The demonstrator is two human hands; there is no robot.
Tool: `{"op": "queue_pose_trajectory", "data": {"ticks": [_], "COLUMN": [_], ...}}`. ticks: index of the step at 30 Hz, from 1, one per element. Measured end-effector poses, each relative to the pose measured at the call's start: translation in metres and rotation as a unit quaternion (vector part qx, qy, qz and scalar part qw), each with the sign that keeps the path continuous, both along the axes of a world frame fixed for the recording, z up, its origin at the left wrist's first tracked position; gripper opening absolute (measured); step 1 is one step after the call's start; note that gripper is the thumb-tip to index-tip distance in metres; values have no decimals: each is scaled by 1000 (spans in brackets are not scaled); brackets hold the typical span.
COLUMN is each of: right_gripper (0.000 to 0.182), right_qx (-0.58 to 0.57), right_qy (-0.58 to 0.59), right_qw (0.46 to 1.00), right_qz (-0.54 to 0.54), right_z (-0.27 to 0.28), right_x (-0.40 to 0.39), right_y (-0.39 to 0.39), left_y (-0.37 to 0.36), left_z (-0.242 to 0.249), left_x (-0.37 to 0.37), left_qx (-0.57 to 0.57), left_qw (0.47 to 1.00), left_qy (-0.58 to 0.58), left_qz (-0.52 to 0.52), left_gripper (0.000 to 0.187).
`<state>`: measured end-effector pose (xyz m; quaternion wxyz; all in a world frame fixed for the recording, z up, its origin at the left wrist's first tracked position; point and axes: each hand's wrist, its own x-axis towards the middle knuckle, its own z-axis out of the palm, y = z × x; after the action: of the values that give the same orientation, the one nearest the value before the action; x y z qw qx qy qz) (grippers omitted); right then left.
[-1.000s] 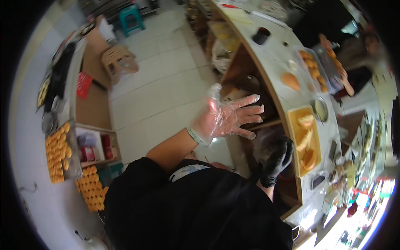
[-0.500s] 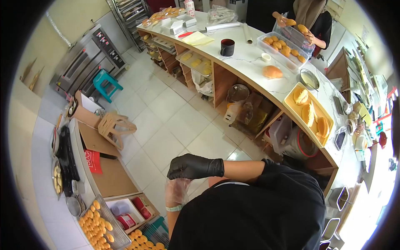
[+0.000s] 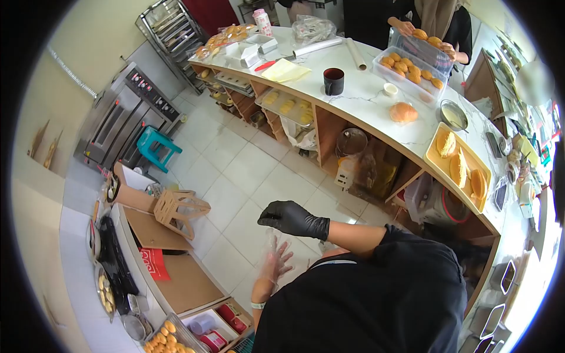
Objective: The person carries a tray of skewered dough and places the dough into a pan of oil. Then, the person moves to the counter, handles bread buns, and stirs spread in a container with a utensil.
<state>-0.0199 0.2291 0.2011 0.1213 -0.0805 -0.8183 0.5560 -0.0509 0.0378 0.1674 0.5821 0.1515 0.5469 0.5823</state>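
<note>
Right hand (image 3: 292, 219): in a black glove, fingers curled loosely inward, gripping nothing that I can make out — it hangs just above the left hand.
Left hand (image 3: 275, 263): fingers spread apart, inside a thin clear plastic glove (image 3: 272, 250) whose loose cuff bunches above the fingertips; a pale wristband (image 3: 257, 305) sits on the wrist.
Work in hand: gloving. Judged from the pictures, the black glove is fully on; the clear glove looks only partly seated — whether it is going on or coming off cannot be told.
Location of the glove: on the left hand, held over the white tiled floor (image 3: 247, 170), in front of the person's black top.
Near left: low wooden shelf (image 3: 176, 282) with a red-printed card, a wire tray of small golden pastries (image 3: 168, 332) at its lower end.
Near right: curved white counter (image 3: 365, 100) with open shelves below; a yellow tray of buns (image 3: 462, 167), one loose bun (image 3: 403, 112), a dark cup (image 3: 333, 80).
Far: a co-worker's hands (image 3: 406, 26) at a clear tub of pastries (image 3: 412, 67); deck oven (image 3: 126, 115) and teal stool (image 3: 156, 147) at the wall.
</note>
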Motion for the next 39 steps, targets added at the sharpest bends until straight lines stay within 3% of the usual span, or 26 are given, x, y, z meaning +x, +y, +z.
{"op": "queue_pose_trajectory", "data": {"ticks": [2, 4, 7, 9, 11, 13, 18, 21, 27, 30, 32, 35, 39], "right_gripper": [34, 48, 51, 38, 30, 20, 18, 18, 21, 19, 16, 16, 16], "right_qx": [-23, -32, -23, 1, -37, -25, 1, 24, 77, 112, 150, 163, 202], "right_qy": [-5, -62, -91, -36, -26, -19, 20, 34, -10, -27, -37, -72, -55], "right_qw": [998, 988, 979, 985, 982, 981, 985, 987, 994, 992, 988, 984, 974], "right_qz": [58, 135, 182, 169, 185, 189, 172, 156, 79, 42, 13, -20, -89], "right_z": [5, 12, 1, -14, -23, -28, -35, -43, -37, -34, -39, -35, -37], "right_x": [-12, -23, -33, -41, -52, -63, -84, -92, -74, -54, -42, -18, 5], "right_y": [-1, -7, -35, -62, -89, -118, -178, -199, -205, -181, -164, -138, -97], "left_y": [2, -7, -22, -33, -66, -93, -140, -166, -177, -159, -131, -95, -49], "left_z": [-14, -29, -42, -53, -97, -100, -57, -57, -78, -79, -55, -59, -33], "left_x": [-11, -19, -26, -36, -59, -73, -87, -99, -120, -118, -111, -96, -70], "left_qx": [-12, 37, 42, 24, -17, -40, -47, -49, -86, -66, 5, 5, -109], "left_qw": [999, 996, 989, 981, 977, 966, 942, 935, 965, 944, 910, 886, 856], "left_qy": [-29, -14, 4, 4, 174, 221, 27, 10, 209, 324, 391, 427, 433], "left_qz": [42, 75, 142, 192, 120, 128, 332, 351, 134, -17, -138, -182, -262], "left_gripper": [82, 77, 65, 62, 61, 61, 61, 62, 64, 65, 69, 70, 74]}}
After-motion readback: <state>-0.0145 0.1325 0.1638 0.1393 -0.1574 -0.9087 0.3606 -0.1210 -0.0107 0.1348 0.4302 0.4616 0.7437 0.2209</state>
